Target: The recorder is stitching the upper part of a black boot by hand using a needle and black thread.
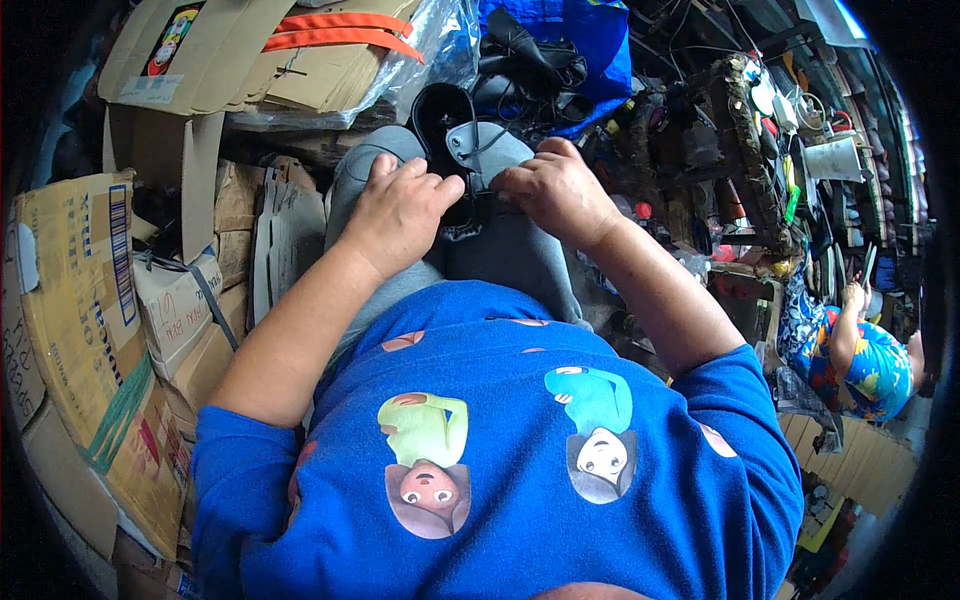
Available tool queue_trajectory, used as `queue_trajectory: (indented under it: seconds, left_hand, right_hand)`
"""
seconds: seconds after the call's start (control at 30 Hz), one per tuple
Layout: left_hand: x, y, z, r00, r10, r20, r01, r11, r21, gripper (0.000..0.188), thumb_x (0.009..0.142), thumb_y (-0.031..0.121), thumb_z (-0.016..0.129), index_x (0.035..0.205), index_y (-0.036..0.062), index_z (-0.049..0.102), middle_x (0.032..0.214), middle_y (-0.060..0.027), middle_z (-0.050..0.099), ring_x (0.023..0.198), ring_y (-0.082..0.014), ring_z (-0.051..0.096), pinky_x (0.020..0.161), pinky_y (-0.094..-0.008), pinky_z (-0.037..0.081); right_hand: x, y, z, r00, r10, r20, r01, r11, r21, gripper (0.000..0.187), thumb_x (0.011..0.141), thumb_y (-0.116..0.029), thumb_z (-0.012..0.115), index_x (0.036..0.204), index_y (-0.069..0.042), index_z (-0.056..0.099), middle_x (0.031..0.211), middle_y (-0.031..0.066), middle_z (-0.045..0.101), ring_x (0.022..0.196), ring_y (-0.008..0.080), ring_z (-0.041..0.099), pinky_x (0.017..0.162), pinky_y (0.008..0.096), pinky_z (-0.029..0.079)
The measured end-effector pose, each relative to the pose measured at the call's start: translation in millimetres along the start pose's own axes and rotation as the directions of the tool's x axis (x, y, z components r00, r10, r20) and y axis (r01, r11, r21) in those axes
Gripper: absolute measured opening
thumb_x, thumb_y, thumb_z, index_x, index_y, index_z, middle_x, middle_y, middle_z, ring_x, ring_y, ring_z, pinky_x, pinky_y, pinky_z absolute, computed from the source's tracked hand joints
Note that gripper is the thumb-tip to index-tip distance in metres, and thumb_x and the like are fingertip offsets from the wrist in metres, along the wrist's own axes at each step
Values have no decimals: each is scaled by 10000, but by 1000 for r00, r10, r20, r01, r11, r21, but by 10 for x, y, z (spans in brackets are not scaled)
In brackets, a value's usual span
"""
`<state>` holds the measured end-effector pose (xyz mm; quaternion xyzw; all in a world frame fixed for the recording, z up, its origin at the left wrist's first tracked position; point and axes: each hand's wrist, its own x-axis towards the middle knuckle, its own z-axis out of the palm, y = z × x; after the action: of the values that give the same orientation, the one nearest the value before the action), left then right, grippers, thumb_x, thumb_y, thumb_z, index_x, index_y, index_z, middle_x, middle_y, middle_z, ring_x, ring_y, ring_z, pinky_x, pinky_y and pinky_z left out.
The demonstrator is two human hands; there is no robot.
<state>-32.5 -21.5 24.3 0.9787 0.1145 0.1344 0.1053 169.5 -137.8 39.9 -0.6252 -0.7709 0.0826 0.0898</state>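
A black shoe [441, 108] rests on my lap, its dark opening facing up. A grey-lined flap with eyelets [465, 146] shows on it, and a thin dark cord runs off from the flap. My left hand [405, 205] is closed at the shoe's left side, fingers curled and thumb pressed in. At its right side my right hand [557, 194] is closed too, with its fingertips pinched near the shoe's lower part. Whatever is between the fingers of either hand is hidden or too thin to make out.
Flattened cardboard boxes [85, 300] crowd my left. Ahead lie cardboard with orange straps [345, 30], clear plastic, and black shoes [525, 70] by a blue bag [598, 60]. A cluttered rack [720, 150] stands at right, where another person [865, 360] sits.
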Motion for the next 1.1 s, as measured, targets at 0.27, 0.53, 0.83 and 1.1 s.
queue_trajectory:
  seconds: [0.27,0.53,0.83,1.1]
  left_hand:
    - [114,8,100,997,-32,65,36,998,-60,113,785,84,550,889,122,574,779,-28,595,865,-234,543,804,-414,344]
    - [-166,-100,-9,1000,23,11,-23,1000,-21,151,746,68,533,884,122,565,782,-37,568,850,-239,534,806,-405,352]
    - [-994,-528,-647,873,-487,-12,377,692,-615,30,814,50,628,833,28,624,800,-42,576,787,-144,529,729,-271,408]
    - [-33,250,-674,972,-168,-166,-183,-92,-979,119,906,165,585,866,53,584,855,-52,618,791,-143,590,741,-294,483]
  right_hand:
    - [31,-44,-43,1000,-3,-16,0,983,-185,119,791,-165,551,891,-146,611,810,35,595,863,225,606,883,397,381]
    - [34,79,63,997,-55,-51,54,998,-11,80,774,-133,557,849,-143,583,767,55,554,853,258,593,852,408,399]
    - [-677,624,-147,727,671,145,-455,313,834,144,825,-140,691,876,-8,667,833,-4,625,755,85,556,721,233,433]
    - [286,-127,-204,925,367,-96,255,-417,872,164,930,-215,560,949,-52,554,957,87,603,824,183,579,799,324,453]
